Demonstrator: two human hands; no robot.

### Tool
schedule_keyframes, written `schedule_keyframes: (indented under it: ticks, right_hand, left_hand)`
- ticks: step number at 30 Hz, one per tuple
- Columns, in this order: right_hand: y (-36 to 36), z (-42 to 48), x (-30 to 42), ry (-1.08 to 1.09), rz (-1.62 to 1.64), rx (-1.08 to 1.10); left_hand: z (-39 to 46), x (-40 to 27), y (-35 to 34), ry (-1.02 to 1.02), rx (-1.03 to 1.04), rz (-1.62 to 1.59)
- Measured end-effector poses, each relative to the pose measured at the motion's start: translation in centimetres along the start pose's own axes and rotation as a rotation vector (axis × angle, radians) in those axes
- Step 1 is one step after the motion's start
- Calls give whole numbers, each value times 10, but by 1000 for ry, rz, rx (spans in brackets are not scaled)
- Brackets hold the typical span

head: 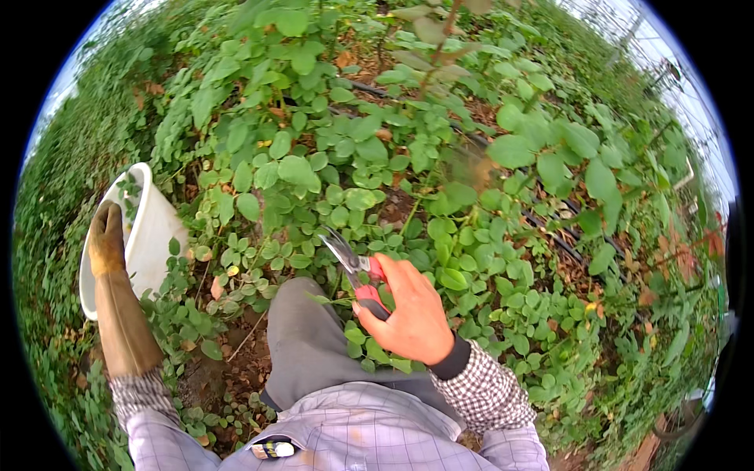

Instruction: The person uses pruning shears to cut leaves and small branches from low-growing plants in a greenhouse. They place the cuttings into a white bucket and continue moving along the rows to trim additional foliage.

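My left hand (pixel 107 238), in a long tan work glove, reaches over the rim of a white plastic bucket (pixel 158 226) at the left. Leafy cuttings (pixel 129 191) show inside the bucket beside the fingers. The glove's fingertips are partly out of sight, so whether they hold anything is unclear. My right hand (pixel 410 312), bare, is closed around the red and black handles of pruning shears (pixel 366 282). Their metal blades point up and left over low green rose-like foliage (pixel 353 200). A leafy stem (pixel 374 350) lies just below this hand.
Dense leafy plants surround me on every side. Black irrigation pipes (pixel 554 235) run through them at the right. A reddish stem (pixel 440 50) rises close to the camera at the top. Dry leaves and soil (pixel 235 347) lie beside my knee (pixel 303 318).
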State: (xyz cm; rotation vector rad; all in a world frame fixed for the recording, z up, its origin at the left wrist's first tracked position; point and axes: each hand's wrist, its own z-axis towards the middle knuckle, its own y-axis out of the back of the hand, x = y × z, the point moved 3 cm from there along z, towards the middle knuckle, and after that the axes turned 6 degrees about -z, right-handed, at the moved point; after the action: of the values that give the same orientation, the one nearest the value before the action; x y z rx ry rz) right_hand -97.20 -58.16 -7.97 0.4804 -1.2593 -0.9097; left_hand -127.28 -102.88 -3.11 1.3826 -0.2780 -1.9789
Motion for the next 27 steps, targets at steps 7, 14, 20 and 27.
schedule_keyframes:
  ticks: [7, 14, 20, 27]
  right_hand:
    - [13, -1, -16, 39, -134, -158]
    - [19, -7, -16, 71, -282, -232]
    - [24, -12, -18, 134, -344, -287]
    - [11, -17, -24, 128, -433, -260]
  left_hand:
    - [-173, -194, -94, -829, 395, -351]
    - [-259, -279, -122, -988, 782, -180]
    - [-288, -288, -138, -950, 710, -85]
    - [-304, -278, -147, -854, 723, -140]
